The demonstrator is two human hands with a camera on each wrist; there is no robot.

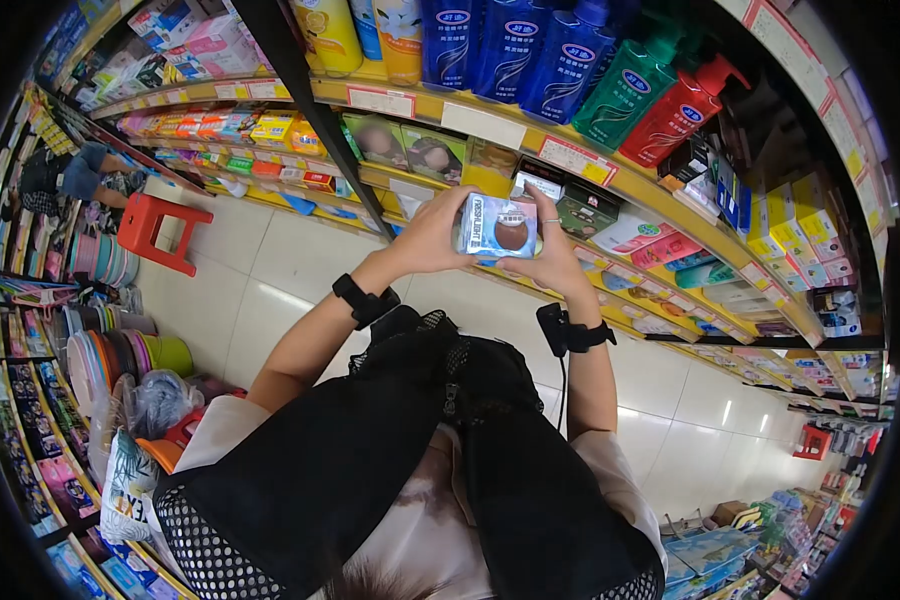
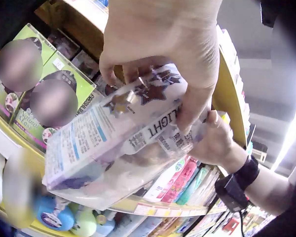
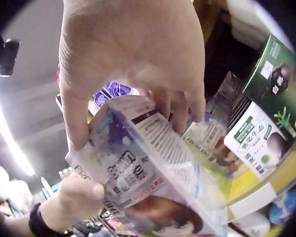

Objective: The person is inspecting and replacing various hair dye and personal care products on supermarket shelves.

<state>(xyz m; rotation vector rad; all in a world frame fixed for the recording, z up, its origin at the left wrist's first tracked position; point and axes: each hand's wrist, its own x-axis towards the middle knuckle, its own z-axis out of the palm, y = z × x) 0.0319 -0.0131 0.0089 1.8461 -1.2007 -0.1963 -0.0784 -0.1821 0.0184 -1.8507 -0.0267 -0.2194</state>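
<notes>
Both hands hold a FRESHLIGHT hair dye box [image 1: 500,228] in front of the shelves. The carton is pale blue and white, with a round brown hair picture on its front. My left hand [image 1: 432,238] grips its left end, with thumb and fingers on opposite sides in the left wrist view. My right hand [image 1: 562,262] grips the other end, its fingers curled over the edge in the right wrist view. Stars and fine print cover one side of the box [image 2: 133,116]. Green cartons [image 2: 56,101] stand on the shelf behind it.
Blue, green and red pump bottles [image 1: 560,65] line the upper shelf, above a yellow price rail [image 1: 450,112]. A red stool [image 1: 165,232] stands on the tiled floor at left, near another person [image 1: 85,175]. Stacked basins [image 1: 120,350] lie behind on the left.
</notes>
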